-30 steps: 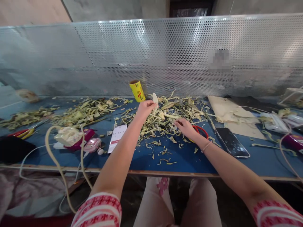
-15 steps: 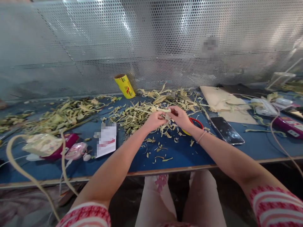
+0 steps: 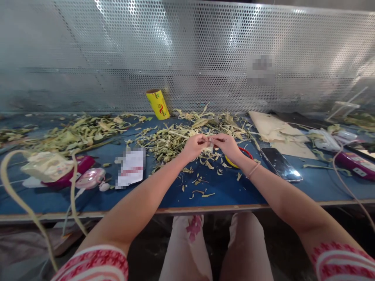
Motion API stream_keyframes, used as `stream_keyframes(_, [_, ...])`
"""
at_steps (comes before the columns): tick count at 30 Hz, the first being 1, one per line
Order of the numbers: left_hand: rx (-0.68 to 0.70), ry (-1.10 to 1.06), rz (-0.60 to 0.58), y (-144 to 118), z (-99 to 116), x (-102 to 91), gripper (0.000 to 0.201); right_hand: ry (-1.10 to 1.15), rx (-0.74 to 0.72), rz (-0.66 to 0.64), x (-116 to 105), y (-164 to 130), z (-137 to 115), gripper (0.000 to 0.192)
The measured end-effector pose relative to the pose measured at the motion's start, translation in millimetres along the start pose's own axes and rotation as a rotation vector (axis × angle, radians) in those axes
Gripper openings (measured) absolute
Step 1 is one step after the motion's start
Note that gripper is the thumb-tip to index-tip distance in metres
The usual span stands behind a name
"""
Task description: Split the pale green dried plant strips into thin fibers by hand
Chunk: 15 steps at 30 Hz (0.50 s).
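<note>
My left hand (image 3: pixel 195 146) is closed in a pinch above a heap of dried plant strips (image 3: pixel 164 143). Its fingertips meet those of my right hand (image 3: pixel 227 145), also pinched. Between and just below them a small pale plant piece (image 3: pixel 209 148) shows; the fingers cover most of it. A pale stalk (image 3: pixel 179 134) runs from the heap to behind my left hand; whether it is held I cannot tell. Under my right wrist lies a ring-shaped thing, red and yellow (image 3: pixel 247 153), partly hidden by the forearm. Small scraps (image 3: pixel 202 193) are scattered in front of the hands.
A yellow tube (image 3: pixel 158 105) leans near the perforated metal wall (image 3: pixel 187 50). To the right are a phone (image 3: pixel 281 164) and brown cardboard (image 3: pixel 293 144). A white packet (image 3: pixel 131 168), a pink gadget (image 3: pixel 89 178) and a looped hose (image 3: pixel 17 197) are left, before another plant heap (image 3: pixel 73 138).
My fingertips have come together, and the pale piece that lay across them is now mostly covered. The head view has shifted slightly.
</note>
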<state>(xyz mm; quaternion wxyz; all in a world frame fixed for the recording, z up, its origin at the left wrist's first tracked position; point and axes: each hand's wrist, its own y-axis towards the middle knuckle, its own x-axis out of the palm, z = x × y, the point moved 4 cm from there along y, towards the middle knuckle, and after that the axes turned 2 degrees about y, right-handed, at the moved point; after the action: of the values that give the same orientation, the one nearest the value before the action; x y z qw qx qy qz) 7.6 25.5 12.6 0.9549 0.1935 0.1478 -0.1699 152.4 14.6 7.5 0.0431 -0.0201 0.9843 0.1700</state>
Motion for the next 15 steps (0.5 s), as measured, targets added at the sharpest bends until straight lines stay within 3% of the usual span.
stream_keyframes(5, [0.042, -0.035, 0.028, 3.5, -8.5, -1.5, 0.012, 0.081, 0.054, 0.037, -1.2, -1.4, -1.8, 0.035])
stream_keyframes(10, [-0.018, -0.117, 0.028, 1.8, 1.5, -2.3, 0.006, 0.022, 0.040, 0.022, 1.0, -2.1, -7.1, 0.036])
stream_keyframes(13, [-0.113, -0.113, 0.046, 0.8, 3.2, -3.8, 0.005, -0.257, 0.039, -0.037, -9.4, 1.8, -13.5, 0.029])
stream_keyframes(15, [-0.196, -0.148, 0.084, 2.1, -2.2, -6.6, 0.007, -0.693, 0.025, -0.088, -23.1, 4.2, -20.0, 0.023])
